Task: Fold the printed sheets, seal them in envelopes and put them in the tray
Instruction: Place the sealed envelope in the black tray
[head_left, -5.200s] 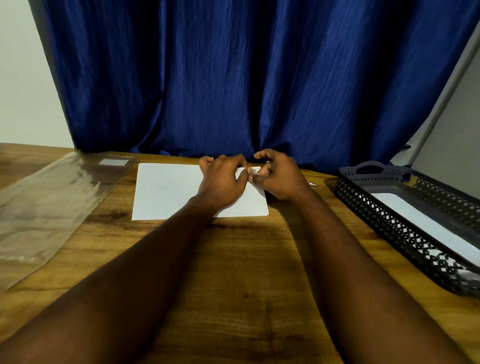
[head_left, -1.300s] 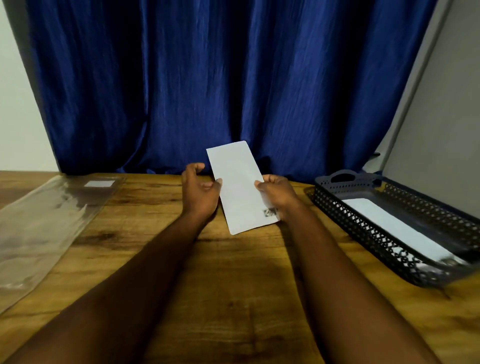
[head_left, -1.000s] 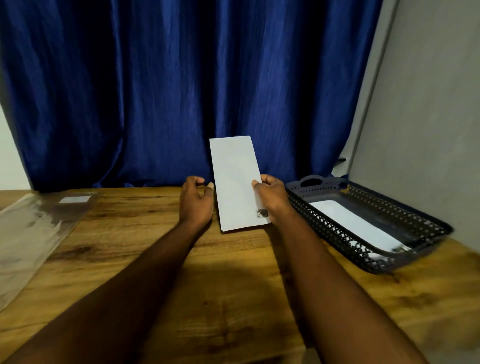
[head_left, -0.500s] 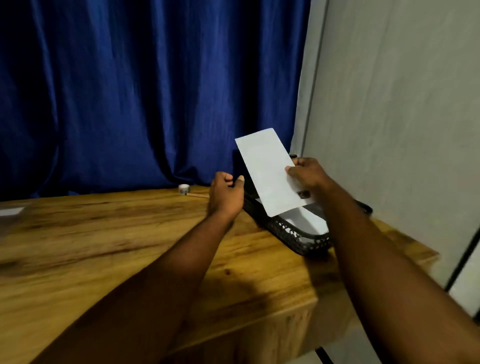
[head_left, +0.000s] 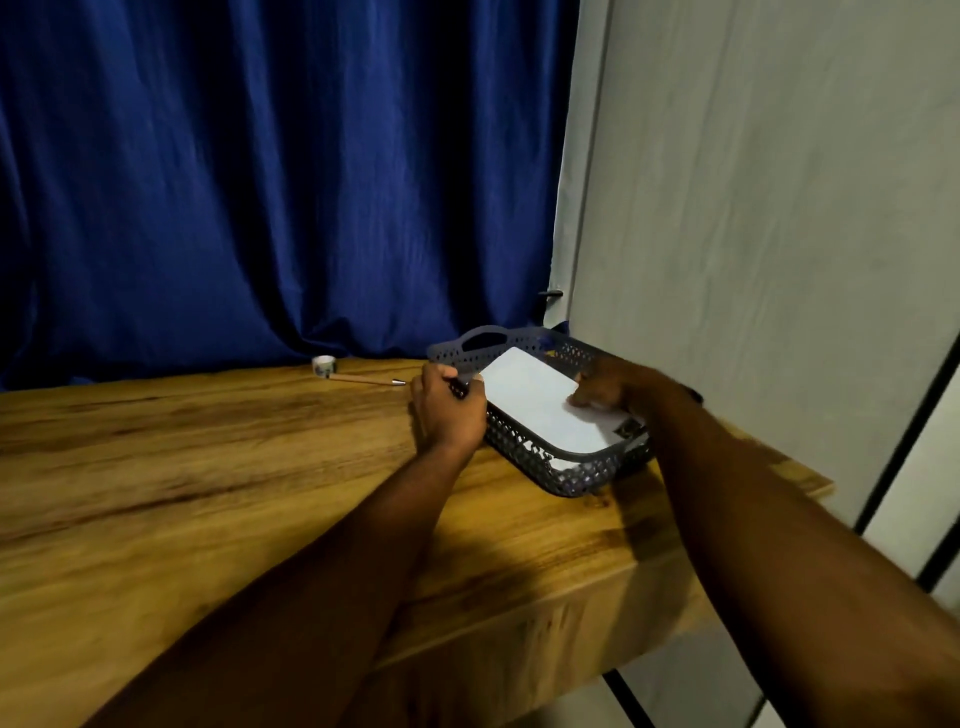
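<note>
My left hand (head_left: 451, 410) is curled around the near-left rim of the dark perforated tray (head_left: 540, 462), fingers clamped on its edge. My right hand (head_left: 605, 387) lies over the tray with its fingertips pressing down on the white envelope (head_left: 545, 405); it is blurred, so I cannot tell whether the fingers still pinch the paper or only rest on it. The envelope lies flat in the tray, a small dark mark at its near-right corner, and more white shows under it through the tray's wall. The tray sits at the right end of the wooden table (head_left: 234, 467), near the grey wall. Behind my left hand, by the blue curtain (head_left: 285, 182), lie a pen (head_left: 366, 380) and a small tape roll (head_left: 324, 365).
</note>
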